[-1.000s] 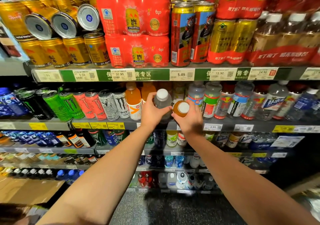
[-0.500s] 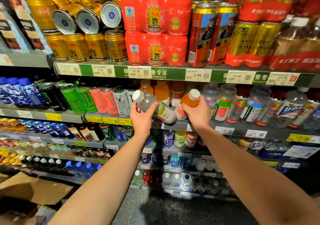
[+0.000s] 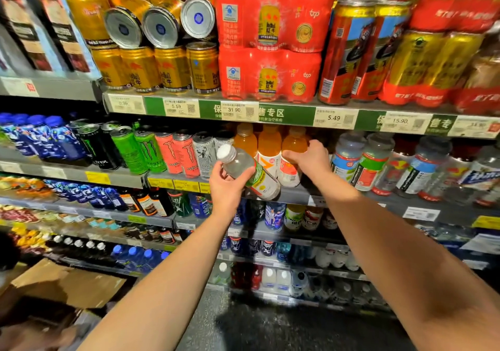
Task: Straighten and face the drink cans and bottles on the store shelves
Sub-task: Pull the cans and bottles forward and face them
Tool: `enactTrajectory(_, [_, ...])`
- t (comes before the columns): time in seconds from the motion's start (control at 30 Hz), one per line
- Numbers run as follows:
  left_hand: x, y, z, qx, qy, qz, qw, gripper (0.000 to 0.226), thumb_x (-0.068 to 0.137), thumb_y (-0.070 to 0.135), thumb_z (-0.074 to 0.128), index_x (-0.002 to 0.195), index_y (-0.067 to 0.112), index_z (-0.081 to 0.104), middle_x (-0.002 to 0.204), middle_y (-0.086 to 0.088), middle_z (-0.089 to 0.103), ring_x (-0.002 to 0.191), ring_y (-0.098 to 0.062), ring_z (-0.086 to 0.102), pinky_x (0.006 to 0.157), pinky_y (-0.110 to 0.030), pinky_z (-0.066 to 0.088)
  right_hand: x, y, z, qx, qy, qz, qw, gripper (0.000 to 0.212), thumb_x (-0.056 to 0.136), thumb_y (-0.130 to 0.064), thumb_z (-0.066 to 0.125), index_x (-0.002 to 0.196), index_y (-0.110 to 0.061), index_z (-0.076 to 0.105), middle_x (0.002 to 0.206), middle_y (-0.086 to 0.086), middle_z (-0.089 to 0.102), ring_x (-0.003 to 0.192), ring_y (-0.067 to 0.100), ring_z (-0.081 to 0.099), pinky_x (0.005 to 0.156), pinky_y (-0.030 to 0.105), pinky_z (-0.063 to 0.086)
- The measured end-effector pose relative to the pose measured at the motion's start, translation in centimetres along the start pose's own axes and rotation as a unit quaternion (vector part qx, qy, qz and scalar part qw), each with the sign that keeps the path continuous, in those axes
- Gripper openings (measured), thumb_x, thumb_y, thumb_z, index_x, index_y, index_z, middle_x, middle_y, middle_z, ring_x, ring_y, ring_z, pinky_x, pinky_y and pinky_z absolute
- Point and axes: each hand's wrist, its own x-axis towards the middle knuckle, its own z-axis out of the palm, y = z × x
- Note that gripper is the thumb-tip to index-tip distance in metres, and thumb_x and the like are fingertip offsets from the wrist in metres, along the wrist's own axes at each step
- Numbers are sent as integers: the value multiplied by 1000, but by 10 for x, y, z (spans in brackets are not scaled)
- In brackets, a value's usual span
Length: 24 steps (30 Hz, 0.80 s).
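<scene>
My left hand (image 3: 226, 188) grips a clear bottle (image 3: 250, 173) with a white cap and a green label, tilted with its cap up to the left, in front of the second shelf (image 3: 292, 195). My right hand (image 3: 311, 160) holds an orange drink bottle (image 3: 293, 145) that stands upright on that shelf, fingers wrapped round its lower half. Two more orange bottles (image 3: 267, 148) stand just left of it. Energy drink cans (image 3: 167, 153) in green, pink and white line the shelf further left.
Gold cans (image 3: 173, 69), some lying on their sides, and red multipacks (image 3: 270, 42) fill the top shelf. Clear sports-drink bottles (image 3: 376, 161) stand to the right of my right hand. Lower shelves hold small bottles. A cardboard box (image 3: 67, 285) sits on the floor at lower left.
My right hand has carried the orange bottle back onto the second shelf and stood it upright. My left hand still holds the tilted clear bottle. The view has shifted closer and left.
</scene>
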Motion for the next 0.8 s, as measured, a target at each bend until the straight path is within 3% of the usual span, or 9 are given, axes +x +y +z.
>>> enactTrajectory(0.1, [-5,-2,8,8,-18,4,1000,49,71,11,88,111,21,62,102,5,74,93,-8,71,76,-15,54,-5,5,-2,37,-37,-4,999,75,69,-50,83,123,-7,55,119,9,65,109,28,62,94,46,52])
enactTrajectory(0.2, [-10,-4,22,15,-58,-1,998,58,69,14,89,119,16,60,110,-1,72,102,-15,70,89,-28,56,-22,17,-5,107,-20,-2,994,75,72,-62,75,126,-15,50,120,1,62,107,19,61,94,40,51])
enactTrajectory(0.27, [-14,-5,34,20,-81,0,996,64,67,12,90,123,13,58,117,-5,70,108,-19,68,96,-36,54,-33,27,-8,125,15,-1,992,71,77,-71,63,124,-20,53,118,-2,61,106,15,59,90,31,47])
enactTrajectory(0.33, [-20,-5,51,18,-93,-1,995,66,67,9,90,124,12,58,120,-9,69,112,-23,66,100,-40,52,-41,40,-14,145,40,1,989,56,82,-70,57,110,-22,60,102,-8,65,95,9,60,79,23,45])
enactTrajectory(0.43, [-33,-7,78,40,-101,10,994,59,64,14,92,111,30,61,109,9,72,104,-7,68,89,-23,54,-48,54,-24,177,70,-7,982,32,89,-59,57,87,-27,62,80,-14,63,76,-1,57,63,12,38])
enactTrajectory(0.5, [-40,-7,94,51,-90,25,994,56,63,19,92,109,32,62,103,15,73,99,-2,67,82,-15,51,-51,63,-30,199,81,-6,977,28,92,-50,60,79,-25,62,73,-9,62,68,4,54,60,13,40])
enactTrajectory(0.6, [-46,-6,117,86,-71,45,993,66,64,30,91,122,19,61,115,3,68,107,-11,63,90,-23,51,-53,80,-40,216,77,0,973,36,93,-46,60,76,-14,62,68,-1,58,64,10,50,63,24,40])
enactTrajectory(0.7, [-47,-4,136,117,-35,57,991,73,65,35,90,128,16,58,120,5,65,110,-9,59,94,-22,47,-55,98,-51,198,96,1,975,39,93,-45,60,71,-13,61,62,-8,54,58,2,46,54,14,35])
enactTrajectory(0.8, [-43,-4,146,132,13,49,990,73,66,36,89,128,15,58,121,2,66,113,-15,60,99,-34,50,-57,112,-57,214,89,-7,973,37,94,-44,60,68,-17,58,55,-14,49,53,-1,43,50,15,32])
